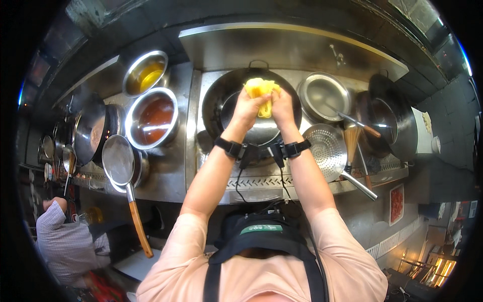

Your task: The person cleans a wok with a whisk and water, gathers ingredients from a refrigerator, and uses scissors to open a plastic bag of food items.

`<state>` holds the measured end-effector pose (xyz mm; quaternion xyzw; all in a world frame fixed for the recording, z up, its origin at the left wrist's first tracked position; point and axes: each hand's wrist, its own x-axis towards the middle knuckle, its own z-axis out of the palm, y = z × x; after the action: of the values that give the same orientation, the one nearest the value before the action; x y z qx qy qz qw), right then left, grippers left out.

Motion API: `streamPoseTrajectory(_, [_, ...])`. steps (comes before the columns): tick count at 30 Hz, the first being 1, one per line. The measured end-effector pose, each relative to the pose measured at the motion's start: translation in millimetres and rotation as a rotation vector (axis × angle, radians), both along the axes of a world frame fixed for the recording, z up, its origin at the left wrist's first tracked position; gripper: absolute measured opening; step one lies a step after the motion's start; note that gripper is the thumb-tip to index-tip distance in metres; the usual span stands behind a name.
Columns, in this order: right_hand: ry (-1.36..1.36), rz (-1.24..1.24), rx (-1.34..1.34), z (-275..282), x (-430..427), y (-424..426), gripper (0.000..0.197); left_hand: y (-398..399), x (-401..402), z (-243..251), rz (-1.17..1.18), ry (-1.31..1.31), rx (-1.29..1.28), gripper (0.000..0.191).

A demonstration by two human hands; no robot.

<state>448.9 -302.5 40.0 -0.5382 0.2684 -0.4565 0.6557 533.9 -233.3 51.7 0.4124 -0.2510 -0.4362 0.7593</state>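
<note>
A bundle of soft yellow strands (260,87), which look like noodles, is held up between my two hands. My left hand (243,109) grips its left side, the thumb pressed across the front. On the other side my right hand (282,107) has its fingers closed around the bundle, and some strands hang down between the palms. Below both hands sits a large dark wok (215,98) on the stove, its inside shiny. My hands hide part of its bowl. Each wrist wears a black strap with a small device and cable.
Left stand a bowl of reddish liquid (153,120), a bowl of yellow oil (151,79) and a fine-mesh strainer (117,160). Right are a pot of cloudy liquid (325,96) with a ladle, a perforated skimmer (324,149) and another wok (396,128). A co-worker (66,241) works at far left.
</note>
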Motion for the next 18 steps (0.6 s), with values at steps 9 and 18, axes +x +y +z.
streamPoseTrajectory(9, [0.299,-0.047,-0.052,10,-1,-11,0.032,-2,2,-10,0.042,0.099,-0.008,0.039])
streamPoseTrajectory(18, [-0.222,0.170,0.150,-3,7,-5,0.053,-13,11,-14,0.227,-0.003,0.008,0.034])
